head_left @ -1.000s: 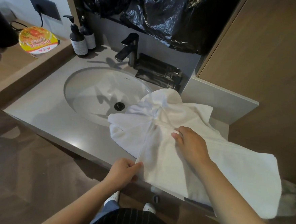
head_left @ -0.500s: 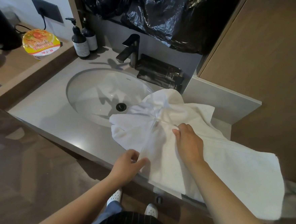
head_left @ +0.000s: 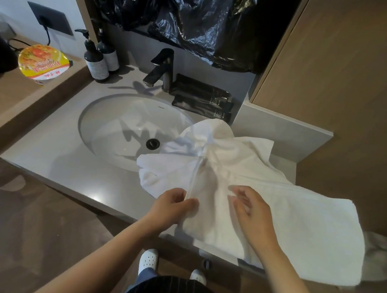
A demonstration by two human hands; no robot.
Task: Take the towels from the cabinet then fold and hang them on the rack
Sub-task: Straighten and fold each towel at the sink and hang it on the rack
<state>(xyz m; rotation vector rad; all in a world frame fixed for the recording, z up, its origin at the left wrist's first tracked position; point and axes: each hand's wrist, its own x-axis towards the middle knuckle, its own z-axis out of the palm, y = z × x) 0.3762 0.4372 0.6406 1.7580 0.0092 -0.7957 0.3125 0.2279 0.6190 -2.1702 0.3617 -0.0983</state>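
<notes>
Towel [head_left: 243, 179]: out of the cabinet, bunched at the counter's [head_left: 57, 150] front right corner, overhanging its front edge.
Left hand [head_left: 172, 205]: pinches a hem ridge.
Right hand [head_left: 251, 211]: fingers relaxed, above the cloth.
Progress: folding barely begun; hanging remains, no rack visible.

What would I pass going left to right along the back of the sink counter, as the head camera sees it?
noodle cup → pump bottles → tap → black packets → cabinet door
</notes>
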